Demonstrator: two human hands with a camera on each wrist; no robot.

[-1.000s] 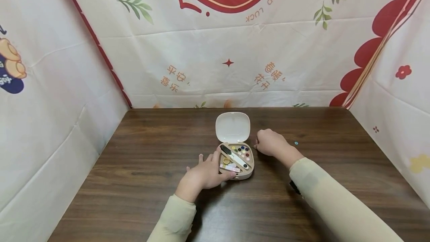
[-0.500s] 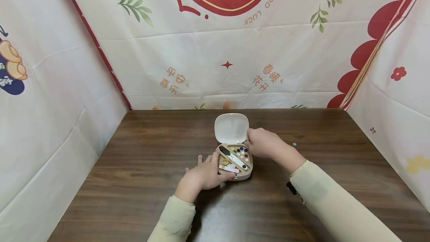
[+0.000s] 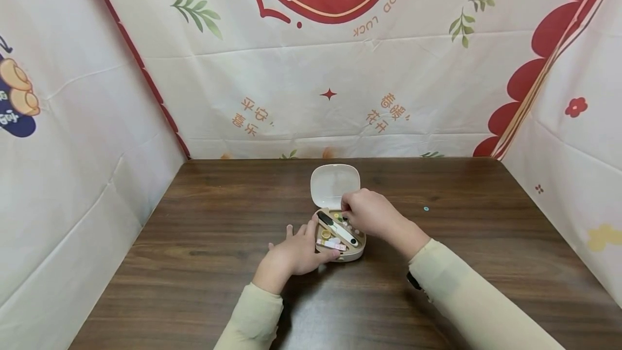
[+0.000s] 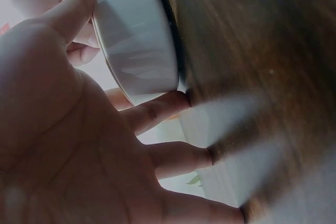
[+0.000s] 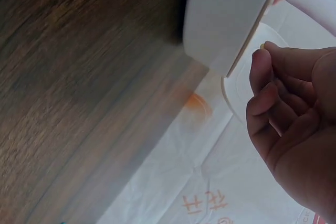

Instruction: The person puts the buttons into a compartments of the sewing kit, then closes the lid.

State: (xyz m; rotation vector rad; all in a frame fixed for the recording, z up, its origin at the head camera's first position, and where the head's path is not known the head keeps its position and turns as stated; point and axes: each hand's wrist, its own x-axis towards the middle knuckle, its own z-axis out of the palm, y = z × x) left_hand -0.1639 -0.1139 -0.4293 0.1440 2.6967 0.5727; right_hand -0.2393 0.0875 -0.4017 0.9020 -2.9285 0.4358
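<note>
A white sewing box (image 3: 352, 257) stands on the table with its lid (image 3: 335, 183) raised at the back. White-handled thread snips (image 3: 340, 229) with a dark tip lie across its middle, between a compartment of small coloured buttons (image 3: 337, 215) and one with a gold ring-shaped thimble (image 3: 326, 234) and a pink-and-white strip (image 3: 335, 245). My left hand (image 3: 293, 250) rests at the box's left front corner, thumb on the rim, other fingers spread straight to the tabletop. Thumb and forefinger of my right hand (image 3: 373, 212) pinch a small yellow button (image 5: 263, 46) over the button compartment, partly hiding it.
A small blue button (image 3: 426, 208) lies on the brown wooden table (image 3: 233, 199), right of the box. Printed white cloth (image 3: 291, 74) hangs behind the table and along both sides.
My right hand has moved left from the tabletop beside the box to above the button compartment. The left hand and the box have stayed in place.
</note>
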